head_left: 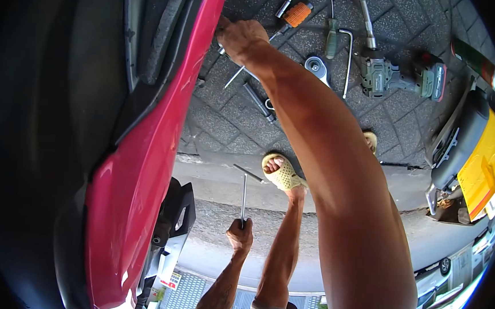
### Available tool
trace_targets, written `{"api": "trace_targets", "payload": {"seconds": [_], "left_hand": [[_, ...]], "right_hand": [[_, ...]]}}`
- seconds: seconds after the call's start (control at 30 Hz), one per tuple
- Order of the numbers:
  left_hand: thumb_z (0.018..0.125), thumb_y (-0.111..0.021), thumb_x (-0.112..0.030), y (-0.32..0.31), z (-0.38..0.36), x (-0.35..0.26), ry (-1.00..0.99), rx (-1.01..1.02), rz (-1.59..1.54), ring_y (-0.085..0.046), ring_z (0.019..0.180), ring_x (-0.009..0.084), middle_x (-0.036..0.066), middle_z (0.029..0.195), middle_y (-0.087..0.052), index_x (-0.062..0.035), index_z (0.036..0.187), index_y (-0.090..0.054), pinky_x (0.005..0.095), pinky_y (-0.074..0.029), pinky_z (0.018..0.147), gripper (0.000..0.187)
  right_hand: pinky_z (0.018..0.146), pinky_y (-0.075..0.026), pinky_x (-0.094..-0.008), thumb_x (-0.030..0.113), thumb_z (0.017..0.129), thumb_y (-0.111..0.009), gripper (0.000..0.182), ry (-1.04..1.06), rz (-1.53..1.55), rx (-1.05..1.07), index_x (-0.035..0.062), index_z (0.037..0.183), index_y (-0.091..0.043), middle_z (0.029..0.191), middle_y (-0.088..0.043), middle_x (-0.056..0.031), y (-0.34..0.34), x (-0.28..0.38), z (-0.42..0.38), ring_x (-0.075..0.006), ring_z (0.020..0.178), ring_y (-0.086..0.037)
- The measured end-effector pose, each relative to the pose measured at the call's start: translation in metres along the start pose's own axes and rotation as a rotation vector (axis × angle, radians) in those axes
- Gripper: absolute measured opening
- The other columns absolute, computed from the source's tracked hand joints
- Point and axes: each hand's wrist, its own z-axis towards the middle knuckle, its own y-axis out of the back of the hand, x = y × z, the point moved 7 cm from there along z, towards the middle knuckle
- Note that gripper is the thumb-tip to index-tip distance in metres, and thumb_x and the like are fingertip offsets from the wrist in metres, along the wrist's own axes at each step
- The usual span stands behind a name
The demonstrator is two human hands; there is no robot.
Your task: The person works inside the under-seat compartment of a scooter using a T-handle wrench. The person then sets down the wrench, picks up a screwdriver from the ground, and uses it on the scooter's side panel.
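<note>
Red scooter panel [143,164] fills the left side. One hand [240,34] presses its upper edge; whether its grip is closed cannot be told. Lower down, another hand [239,234] closes around a T-handle wrench [244,191]. Tools and an impact driver [399,78] lie on the paving [227,118].

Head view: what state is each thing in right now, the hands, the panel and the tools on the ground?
right hand: closed on the red panel's edge
red panel: gripped at its edge
left hand: out of view
T-wrench: gripped by a co-worker's hand
power driver: lying on the paving, untouched
orange-handled tool: lying on the paving, untouched
</note>
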Motion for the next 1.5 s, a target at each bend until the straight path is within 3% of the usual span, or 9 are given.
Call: {"api": "trace_targets", "payload": {"seconds": [0.2,0.47,0.6,0.73,0.8,1.1,1.23,1.33,1.5], "left_hand": [[0.08,-0.069,-0.027,0.012,0.009,-0.026,0.032,-0.067,-0.048,-0.041,0.042,0.0244,0.014,0.049,-0.047,-0.0006,0.059,-0.049,0.0404,-0.035,0.046,0.039],[0.089,-0.064,-0.025,-0.043,0.064,-0.184,-0.125,-0.001,-0.403,-0.035,0.044,0.0124,0.007,0.045,-0.041,0.001,0.061,-0.052,0.0354,-0.029,0.042,0.04],[0.095,-0.059,-0.024,-0.075,0.092,-0.352,-0.448,0.037,-0.683,-0.034,0.047,0.006,0.0,0.048,-0.039,-0.0003,0.062,-0.051,0.0305,-0.028,0.042,0.042],[0.094,-0.057,-0.035,-0.113,0.128,-0.481,-0.559,0.155,-0.563,-0.043,0.045,0.0141,0.008,0.048,-0.049,-0.0001,0.065,-0.058,0.0363,-0.034,0.045,0.045],[0.091,-0.062,-0.034,-0.133,0.148,-0.517,-0.648,0.065,-0.461,-0.052,0.048,0.0237,0.014,0.052,-0.056,-0.0001,0.069,-0.063,0.0393,-0.04,0.049,0.041],[0.077,-0.074,-0.034,-0.155,0.174,-0.548,-0.547,0.298,-0.139,-0.056,0.054,0.0154,0.011,0.063,-0.064,0.0027,0.072,-0.067,0.0331,-0.044,0.052,0.037],[0.077,-0.07,-0.025,-0.131,0.133,-0.541,-0.765,0.356,-0.03,-0.054,0.051,0.0154,0.008,0.059,-0.06,0.0044,0.07,-0.065,0.0338,-0.041,0.048,0.031],[0.076,-0.067,-0.022,-0.11,0.114,-0.511,-0.292,0.47,-0.23,-0.05,0.047,0.0144,0.004,0.057,-0.056,0.0028,0.069,-0.063,0.0335,-0.038,0.045,0.026],[0.074,-0.068,-0.023,-0.051,0.126,-0.5,-0.217,0.386,-0.401,-0.047,0.048,0.0124,0.001,0.056,-0.053,0.0002,0.071,-0.063,0.0325,-0.036,0.045,0.024]], "right_hand": [[0.07,-0.057,-0.042,0.011,0.078,-0.056,0.019,-0.071,0.069,0.06,0.0096,0.092,-0.068,0.099,-0.067,-0.0094,0.018,-0.034,-0.034,-0.0286,0.087,-0.068],[0.05,-0.046,-0.0312,0.005,0.073,-0.071,0.014,-0.556,1.46,-0.268,-0.0003,0.084,-0.064,0.075,-0.065,-0.008,0.093,-0.195,-0.215,-0.0175,0.061,-0.062],[0.052,-0.045,-0.0305,0.008,0.073,-0.075,0.016,-0.767,1.383,-0.452,-0.0006,0.083,-0.065,0.073,-0.064,-0.0064,0.099,-0.271,-0.264,-0.0156,0.06,-0.06],[0.053,-0.044,-0.0308,0.007,0.069,-0.074,0.016,-0.501,0.856,-0.334,-0.0013,0.079,-0.064,0.069,-0.062,-0.0052,0.106,-0.295,-0.258,-0.0138,0.057,-0.055],[0.055,-0.042,-0.0313,0.008,0.063,-0.072,0.02,-0.358,0.689,0.244,-0.0019,0.076,-0.061,0.065,-0.06,-0.0049,0.078,-0.276,-0.239,-0.0132,0.057,-0.052],[0.062,-0.045,-0.0347,0.009,0.056,-0.071,0.028,-0.337,0.518,0.298,-0.0012,0.081,-0.061,0.071,-0.061,-0.0087,0.09,-0.262,-0.259,-0.0175,0.066,-0.055],[0.072,-0.047,-0.0329,0.007,0.055,-0.071,0.038,-0.42,0.887,0.243,-0.0002,0.092,-0.061,0.085,-0.064,-0.0102,0.126,-0.215,-0.309,-0.0198,0.074,-0.058],[0.074,-0.048,-0.0337,0.004,0.052,-0.073,0.036,-0.334,1.106,0.2,-0.0015,0.085,-0.062,0.093,-0.065,-0.0116,0.14,-0.167,-0.351,-0.0214,0.082,-0.061],[0.079,-0.047,-0.0306,0.001,0.051,-0.077,0.035,-0.292,1.481,0.235,-0.0026,0.082,-0.064,0.1,-0.066,-0.0117,0.136,-0.106,-0.436,-0.0182,0.087,-0.061]]}}
